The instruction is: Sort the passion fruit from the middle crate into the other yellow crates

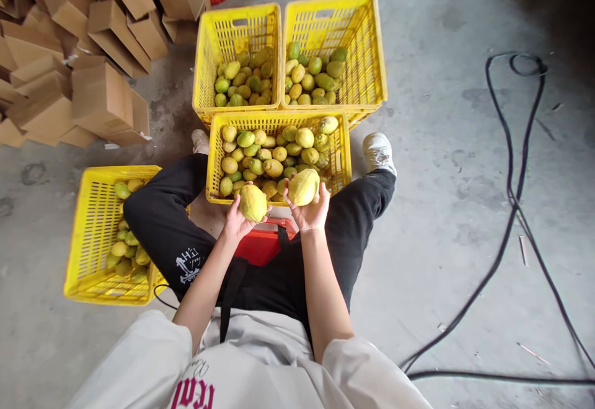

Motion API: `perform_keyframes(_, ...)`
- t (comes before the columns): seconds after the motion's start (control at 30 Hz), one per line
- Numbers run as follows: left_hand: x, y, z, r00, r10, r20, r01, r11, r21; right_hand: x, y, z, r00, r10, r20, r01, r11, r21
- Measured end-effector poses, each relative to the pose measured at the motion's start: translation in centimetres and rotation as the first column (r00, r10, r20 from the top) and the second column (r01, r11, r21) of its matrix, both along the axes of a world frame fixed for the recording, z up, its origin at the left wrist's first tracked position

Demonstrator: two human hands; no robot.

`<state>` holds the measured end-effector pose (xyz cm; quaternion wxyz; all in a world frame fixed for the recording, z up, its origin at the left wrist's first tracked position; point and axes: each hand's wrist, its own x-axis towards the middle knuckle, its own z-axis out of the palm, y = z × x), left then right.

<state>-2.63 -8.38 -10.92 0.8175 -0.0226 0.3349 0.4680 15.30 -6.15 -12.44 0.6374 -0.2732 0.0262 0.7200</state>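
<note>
A yellow lemon (253, 203) rests in my left hand (237, 218), whose fingers are curled around its side and underside. My right hand (311, 211) grips another lemon (304, 187), paler and slightly greenish, tilted toward the upper right. Both hands are raised over the near rim of a yellow plastic crate (348, 149). Inside that crate lie many yellow and green lemons (274, 168), some with rough skins. Part of the crate's near side is covered by my hands and the fruit.
Two deeper yellow crates (281, 56) with lemons stand beyond the near one. Another crate (111, 297) sits by my left leg. Cardboard boxes (102, 96) are heaped at the upper left. A red plastic object (260, 245) is between my legs. Black cable (504, 241) loops across the floor at right.
</note>
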Motion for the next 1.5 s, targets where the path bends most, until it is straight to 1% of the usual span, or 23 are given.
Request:
perform_keyframes(0.1,-0.5,0.2,0.4,0.999,-0.035,0.019,0.034,0.998,0.048,-0.1,-0.2,0.4,1.000,0.025,0.001,-0.025,0.997,0.067)
perform_keyframes(0.2,-0.9,0.2,0.6,0.997,-0.057,0.042,0.054,0.996,0.064,0.0,-0.3,0.2,0.999,0.040,0.020,-0.041,0.998,0.053)
perform_keyframes(0.3,-0.9,0.1,0.2,0.998,-0.069,0.014,0.067,0.995,0.078,0.2,-0.3,-0.3,0.997,0.070,0.027,-0.071,0.996,0.050)
perform_keyframes(0.4,-0.6,0.0,-0.3,0.997,-0.070,-0.010,0.071,0.995,0.070,0.1,-0.2,-0.4,0.997,0.073,0.037,-0.075,0.997,0.035)
perform_keyframes(0.47,-0.5,-0.1,-0.4,0.998,-0.058,-0.010,0.059,0.997,0.056,-0.1,-0.2,-0.3,0.995,0.082,0.047,-0.084,0.996,0.033)
perform_keyframes(0.57,-0.5,-0.1,-0.2,0.999,-0.036,-0.006,0.036,0.999,0.035,-0.4,-0.2,-0.3,0.992,0.094,0.086,-0.099,0.993,0.058)
perform_keyframes(0.7,-0.2,0.0,0.2,1.000,0.008,0.022,-0.008,1.000,-0.008,-0.6,-0.3,-0.2,0.992,0.055,0.116,-0.061,0.997,0.046)
perform_keyframes(0.8,0.2,0.1,0.3,0.997,0.039,0.068,-0.038,0.999,-0.020,-0.6,-0.4,0.2,0.996,0.044,0.075,-0.050,0.996,0.077)
perform_keyframes(0.9,0.6,0.2,0.5,0.994,0.073,0.086,-0.070,0.997,-0.034,-0.6,-0.5,0.3,0.997,0.077,0.025,-0.080,0.989,0.124)
perform_keyframes(1.07,1.2,0.5,1.2,0.992,0.103,0.077,-0.096,0.991,-0.088,-0.5,-0.5,-0.3,0.994,0.112,-0.013,-0.111,0.991,0.079)
perform_keyframes(1.2,1.7,0.8,2.5,0.991,0.078,0.105,-0.061,0.987,-0.151,0.1,-0.5,-0.5,0.987,0.116,-0.109,-0.107,0.990,0.089)
perform_keyframes(1.33,2.1,0.9,3.5,0.998,0.009,0.068,0.001,0.988,-0.154,0.4,-0.4,-0.3,0.986,0.111,-0.124,-0.097,0.989,0.108)
perform_keyframes(1.4,2.0,0.8,3.5,0.999,-0.018,0.035,0.023,0.988,-0.153,0.3,-0.5,-0.3,0.986,0.129,-0.101,-0.120,0.988,0.095)
perform_keyframes(1.5,1.7,0.8,3.0,1.000,-0.027,0.001,0.026,0.987,-0.160,0.3,-0.6,-0.6,0.990,0.133,-0.052,-0.132,0.991,0.013)
